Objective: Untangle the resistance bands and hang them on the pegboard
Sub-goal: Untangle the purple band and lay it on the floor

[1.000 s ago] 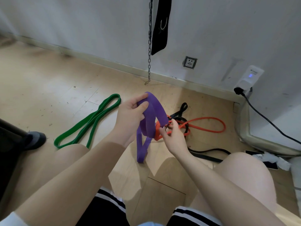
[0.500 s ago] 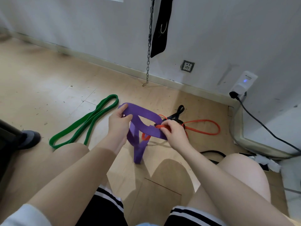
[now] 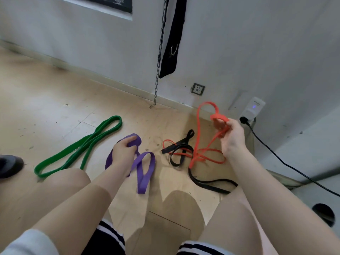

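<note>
Since half a second ago, the purple band is being drawn left of the black band by the left hand, fingers curled round it. Right of that landmark, the orange band is being pinched and lifted by the right hand; it is probably still being snagged there, so the black band risks being dragged tighter.

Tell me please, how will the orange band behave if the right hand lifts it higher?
Probably floppy: the orange band droops in loose loops below the right hand. It will likely drag the black band along, since the two cross on the floor. It seems light, held by a pinch alone.
</note>
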A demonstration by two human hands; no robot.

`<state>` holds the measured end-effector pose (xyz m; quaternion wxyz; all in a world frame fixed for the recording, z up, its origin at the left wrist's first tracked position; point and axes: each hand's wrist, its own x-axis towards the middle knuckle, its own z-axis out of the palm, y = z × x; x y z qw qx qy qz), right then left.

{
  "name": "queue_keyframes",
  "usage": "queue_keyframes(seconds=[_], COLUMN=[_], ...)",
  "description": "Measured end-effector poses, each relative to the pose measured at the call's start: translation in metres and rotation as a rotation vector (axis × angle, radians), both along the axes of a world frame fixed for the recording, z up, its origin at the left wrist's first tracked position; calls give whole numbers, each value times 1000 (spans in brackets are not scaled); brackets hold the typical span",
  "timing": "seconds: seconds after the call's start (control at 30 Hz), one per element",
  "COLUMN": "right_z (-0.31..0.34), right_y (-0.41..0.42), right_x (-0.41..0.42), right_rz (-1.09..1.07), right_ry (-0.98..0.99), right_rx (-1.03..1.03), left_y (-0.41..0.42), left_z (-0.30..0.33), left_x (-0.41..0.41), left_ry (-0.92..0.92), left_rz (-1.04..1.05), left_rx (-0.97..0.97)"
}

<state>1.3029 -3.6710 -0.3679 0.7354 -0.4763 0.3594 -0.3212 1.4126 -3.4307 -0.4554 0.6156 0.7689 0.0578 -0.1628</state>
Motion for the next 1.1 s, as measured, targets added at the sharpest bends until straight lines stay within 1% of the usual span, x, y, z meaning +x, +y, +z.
queue_keyframes(seconds=[0.07, 0.1, 0.17, 0.2, 0.23, 0.27, 0.33, 0.37, 0.4, 0.47, 0.53, 0.57, 0.63, 0.7, 0.77, 0.87, 0.93, 1.03, 1.1], right_z=[-12, -19, -30, -35, -38, -37, -27, -19, -15, -7, -3, -3, -3, -3, 1, 13, 21, 15, 3], right_y=[1, 2, 9, 14, 21, 28, 46, 54, 60, 72, 81, 84, 86, 86, 86, 83, 79, 75, 75], right_x=[-1, -1, -3, -4, -4, -2, 2, 4, 7, 13, 16, 17, 18, 20, 23, 28, 28, 23, 19], right_rz=[-14, 38, 277, 406, 495, 552, 673, 761, 856, 1031, 1138, 1152, 1079, 980, 935, 882, 953, 1165, 1167], right_ry=[290, 451, 790, 927, 989, 948, 683, 565, 480, 401, 329, 300, 282, 289, 292, 326, 337, 357, 369], right_rx=[-169, -232, -373, -471, -581, -695, -878, -914, -926, -930, -915, -901, -942, -992, -1026, -1045, -973, -804, -717], left_y=[-1, -1, -1, -1, 0, 0, 3, 4, 4, 2, 2, 4, 9, 14, 17, 18, 17, 17, 18], left_z=[12, 21, 40, 50, 61, 71, 87, 94, 100, 111, 118, 120, 123, 125, 125, 129, 133, 132, 128], left_x=[-2, -3, -6, -7, -8, -9, -8, -8, -8, -13, -17, -18, -17, -13, -10, -10, -10, -11, -12], left_ry=[-61, -86, -124, -136, -143, -143, -164, -191, -228, -309, -403, -455, -510, -506, -509, -586, -606, -558, -543], left_rz=[-41, -63, -124, -179, -253, -340, -513, -591, -666, -835, -983, -1026, -1044, -1010, -971, -907, -852, -796, -754], left_rx=[-36, -58, -111, -124, -124, -114, -65, -25, 21, 133, 257, 307, 365, 388, 387, 451, 380, 162, 84])
